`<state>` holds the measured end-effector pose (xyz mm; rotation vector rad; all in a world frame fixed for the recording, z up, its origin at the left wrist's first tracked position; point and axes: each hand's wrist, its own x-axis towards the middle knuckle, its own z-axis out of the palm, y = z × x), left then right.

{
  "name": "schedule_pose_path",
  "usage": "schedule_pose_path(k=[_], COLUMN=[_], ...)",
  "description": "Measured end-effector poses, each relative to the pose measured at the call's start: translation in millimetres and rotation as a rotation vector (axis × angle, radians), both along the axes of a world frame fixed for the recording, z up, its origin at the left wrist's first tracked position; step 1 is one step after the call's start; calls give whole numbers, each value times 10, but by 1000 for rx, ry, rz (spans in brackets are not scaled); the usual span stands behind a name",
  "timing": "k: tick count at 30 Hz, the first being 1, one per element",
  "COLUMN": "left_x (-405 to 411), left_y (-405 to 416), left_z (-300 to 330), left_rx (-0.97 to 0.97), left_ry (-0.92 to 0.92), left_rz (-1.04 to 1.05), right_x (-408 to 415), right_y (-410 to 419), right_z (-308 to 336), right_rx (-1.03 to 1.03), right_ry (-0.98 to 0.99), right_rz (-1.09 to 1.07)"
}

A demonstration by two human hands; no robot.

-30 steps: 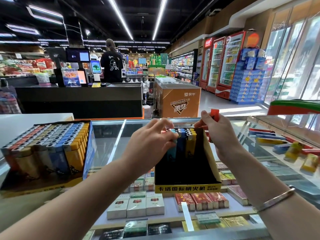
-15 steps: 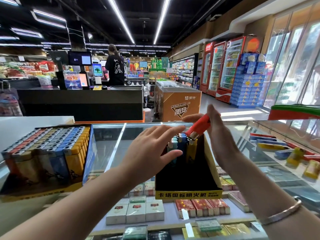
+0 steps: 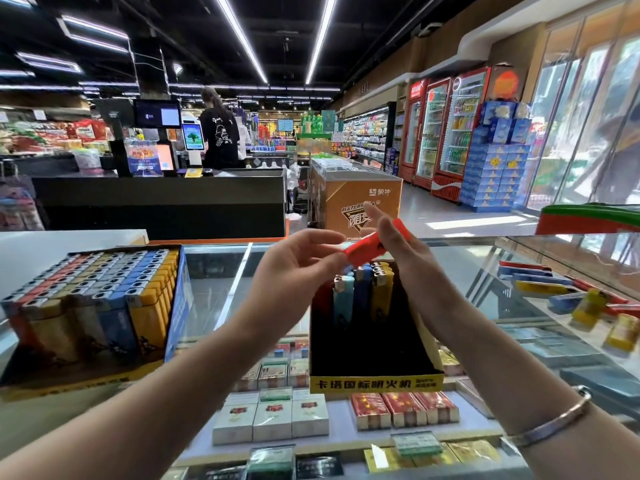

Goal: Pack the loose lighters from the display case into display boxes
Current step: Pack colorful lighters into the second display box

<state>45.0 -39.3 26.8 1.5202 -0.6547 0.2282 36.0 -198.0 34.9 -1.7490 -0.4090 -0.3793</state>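
- Between the two hands, just above the open display box (image 3: 374, 344), a red lighter (image 3: 367, 249) lies tilted; the right hand (image 3: 398, 258) pinches its far end and the left hand (image 3: 294, 268) curls its fingertips onto its near end.
- Directly below the hands, that black box carries a yellow front strip with black Chinese characters; at its back stand roughly four lighters: red, light blue, dark blue, yellow.
- Well to the left of the left hand, a full display box (image 3: 90, 306) holds rows of red, tan, blue and yellow lighters, too many to count surely.
- To the right of the right hand, loose lighters (image 3: 568, 292) lie scattered under the glass.
- Under both wrists, the glass desk (image 3: 221, 292) shows cigarette packs (image 3: 270, 417): three white, three red in front.
- Beyond the hands, an orange chest freezer (image 3: 356, 202) bears Chinese lettering; red drink coolers (image 3: 446, 133) line the right wall, and a person in black (image 3: 220, 133) stands at a checkout.
- A bracelet (image 3: 550, 420) circles the right wrist.
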Motion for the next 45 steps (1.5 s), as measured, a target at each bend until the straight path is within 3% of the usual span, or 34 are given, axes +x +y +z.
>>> schedule_pose_path(k=[4,9,15,28,36,39,42,45], left_x=[82,78,92,88,118,152,259,305], left_y=[143,294,395,207,164,188,260,281], left_z=[102,199,251,20,-78,-74,-121,-162], left_rx=[-18,449,684,835,813,695,722,660], left_ry=[68,-374,-575,-1001,-922,-714,-478,-82], left_rz=[125,315,356,351,372,329,262,79], right_x=[78,157,169,182,228,238,237,238], right_y=[-104,-253,-230,-181,-205,-212,-215,-219], right_z=[-6,-42,-57,-87,-111,-122,-122,-124], right_rx=[2,32,16,-75,-71,-57,-41,-50], right_ry=[-11,130,251,237,218,218,216,234], right_rz=[-70,-274,-278,-256,-255,-262,-249,-241])
